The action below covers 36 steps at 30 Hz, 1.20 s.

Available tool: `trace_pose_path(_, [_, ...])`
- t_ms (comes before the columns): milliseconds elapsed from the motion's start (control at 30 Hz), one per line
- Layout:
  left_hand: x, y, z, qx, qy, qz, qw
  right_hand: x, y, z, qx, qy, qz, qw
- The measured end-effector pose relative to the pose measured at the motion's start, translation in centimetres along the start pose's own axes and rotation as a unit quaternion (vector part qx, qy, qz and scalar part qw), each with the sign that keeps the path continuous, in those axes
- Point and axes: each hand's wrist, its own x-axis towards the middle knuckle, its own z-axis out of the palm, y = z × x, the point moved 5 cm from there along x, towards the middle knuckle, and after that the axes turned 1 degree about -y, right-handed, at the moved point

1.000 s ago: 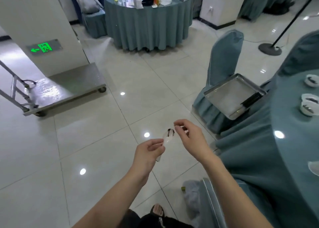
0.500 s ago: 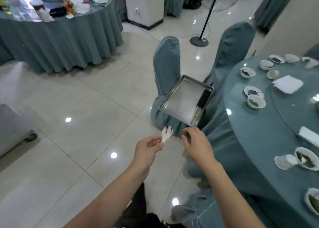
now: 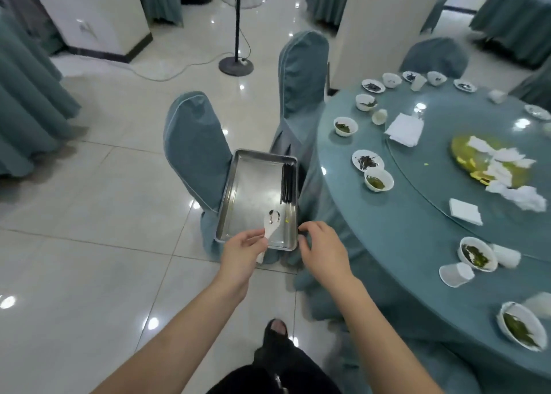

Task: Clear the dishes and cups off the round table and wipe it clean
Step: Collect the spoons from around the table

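Left hand [image 3: 243,252] pinches one white spoon [image 3: 270,225] over the tray [image 3: 253,182]; right hand [image 3: 323,249] hovers with fingers loosely curled, holding nothing.

One steel tray sits on a covered chair [image 3: 195,147] just beside the round worktop [image 3: 417,220], with a bundle of black chopsticks [image 3: 287,185] lying along its right wall. On the worktop I count about eight bowls [image 3: 378,179] with green or dark scraps, three small plates [image 3: 367,160], a few tipped cups [image 3: 455,274], two napkin stacks [image 3: 465,211] and a yellow-stained turntable [image 3: 417,167] strewn with crumpled tissues [image 3: 507,173].
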Motion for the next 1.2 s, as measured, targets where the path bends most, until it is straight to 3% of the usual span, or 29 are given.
trace_pose_path(167, [8.6, 2.1, 0.6, 0.033, -0.009, -0.007, 0.999, 8.4, 1.4, 2.2, -0.001, 0.008, 0.024, 1.0])
trace_pose_path(633, [37.3, 7.1, 5.0, 0.067, 0.043, -0.096, 0.992, 35.7, 5.6, 8.4, -0.007, -0.076, 0.055, 0.996])
trace_pose_path(1033, [62.0, -7.4, 8.3, 0.094, 0.028, -0.251, 0.963, 49.6, 14.6, 23.6, 0.041, -0.097, 0.171, 0.98])
trace_pose_path(1200, [71.7, -13.9, 9.8, 0.102, 0.04, -0.241, 0.964, 54.6, 20.0, 30.0, 0.056, -0.088, 0.211, 0.972])
